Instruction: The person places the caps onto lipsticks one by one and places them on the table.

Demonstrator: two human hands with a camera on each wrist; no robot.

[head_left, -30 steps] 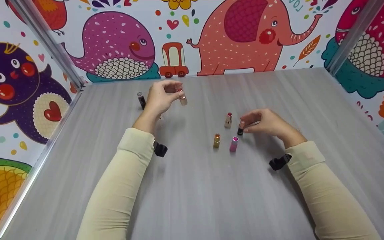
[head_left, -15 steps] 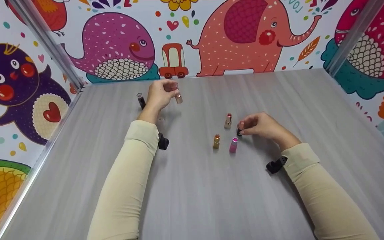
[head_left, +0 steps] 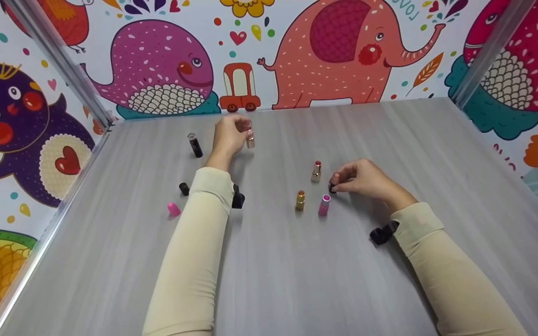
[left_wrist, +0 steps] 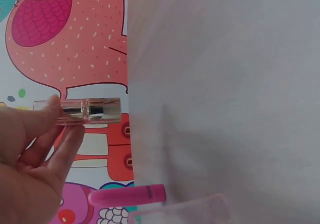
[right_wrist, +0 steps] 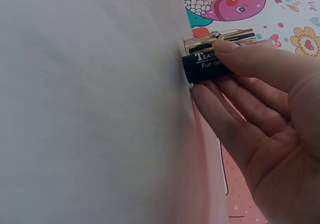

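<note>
Worktop (head_left: 278, 270), lipsticks (head_left: 300, 200) upright.
We see left hand (head_left: 228, 134) pinching a gold tube (left_wrist: 106, 110) between fingers (left_wrist: 71, 144), right hand (head_left: 366, 176) likewise a black tube (right_wrist: 197, 69) near pink lipstick (head_left: 324, 206).

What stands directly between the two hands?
In the head view, the red-tipped lipstick stands directly between the left hand and the right hand, nearer the right.

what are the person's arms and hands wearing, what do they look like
The left sleeve and right sleeve are long, plain and pale cream-yellow, slightly creased, each ending in a wide cuff. A small, blocky black device sits at each wrist, with no cable showing. The left hand and right hand are bare, without gloves.
</note>
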